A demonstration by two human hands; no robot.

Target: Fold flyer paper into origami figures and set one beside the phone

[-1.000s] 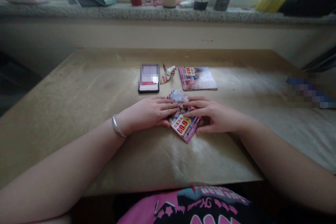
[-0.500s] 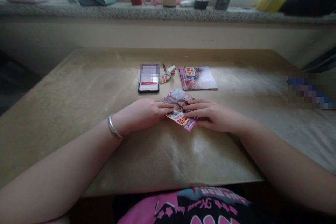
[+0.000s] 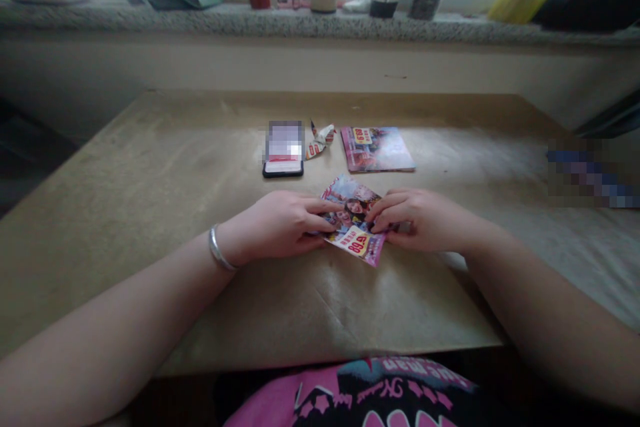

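A colourful printed paper (image 3: 356,221), pink-edged with a yellow price tag, lies folded in the middle of the brown table (image 3: 150,167). My left hand (image 3: 277,225), with a silver bangle on the wrist, pinches its left edge with curled fingers. My right hand (image 3: 420,219) grips its right edge, fingers bent over the paper. Both hands lift the sheet slightly off the table.
Behind my hands lie a phone (image 3: 283,150), a small folded paper figure (image 3: 319,139) and a stack of printed sheets (image 3: 377,148). The stone windowsill (image 3: 300,23) carries a red cup, bottles and jars. A blurred object sits at the right edge.
The paper was pressed flat under both hands with fingers stretched. Now the fingers are curled, pinching its sides, and the sheet has been refolded and turned a little.
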